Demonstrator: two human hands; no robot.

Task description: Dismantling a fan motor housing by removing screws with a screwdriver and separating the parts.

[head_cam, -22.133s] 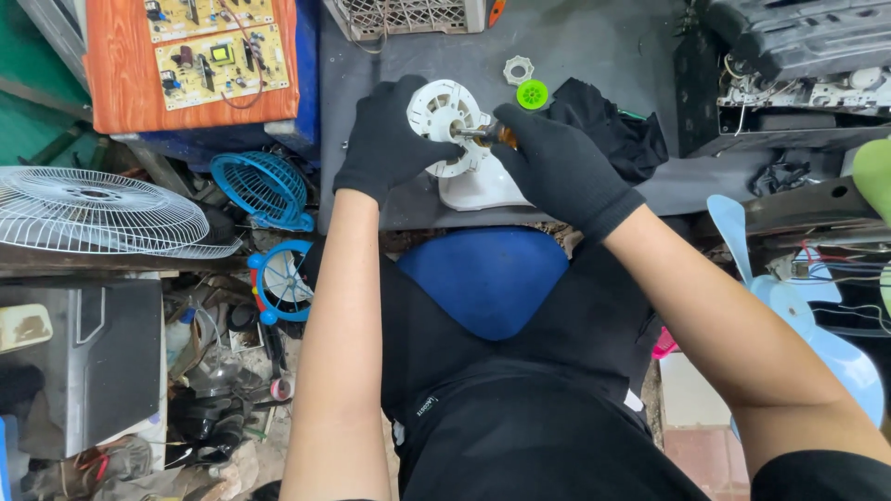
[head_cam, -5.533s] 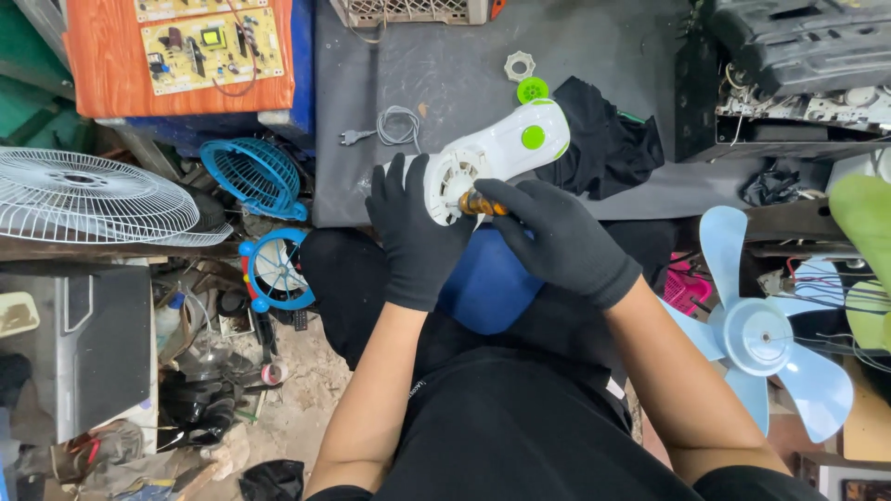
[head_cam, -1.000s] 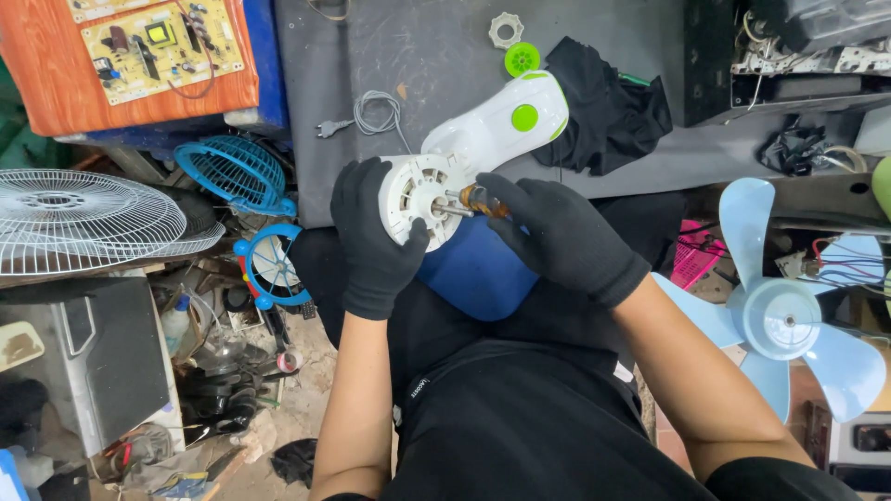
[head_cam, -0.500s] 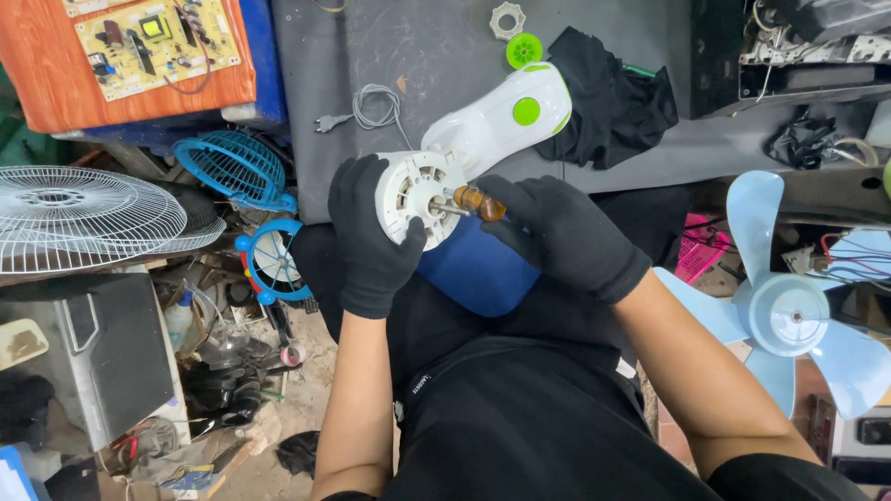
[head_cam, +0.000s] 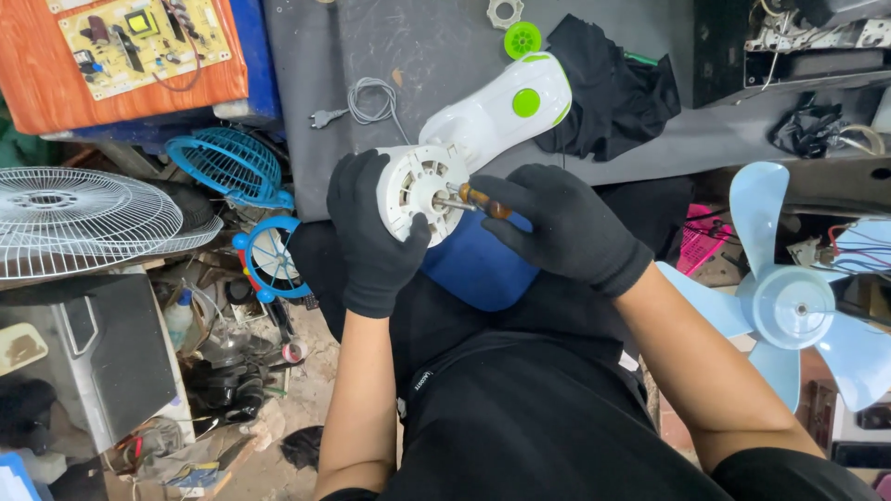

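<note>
While left hand (head_cam: 371, 232) grips the motor housing (head_cam: 422, 190) — right hand (head_cam: 566, 227) pinches screwdriver (head_cam: 478, 199), tip pointing left into its face.

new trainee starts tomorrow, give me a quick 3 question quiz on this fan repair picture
1. True or false: the left hand grips the round white motor housing of the fan body.
2. Which tool does the right hand hold against the motor face?
A. pliers
B. screwdriver with an amber handle
C. hammer
3. Fill in: the loose pale blue fan blade lies to the person's ____ side.

Key
1. True: the gloved fingers wrap the housing's edge.
2. B: its tip sits at the middle of the motor face.
3. Right, off the grey work table.
</note>
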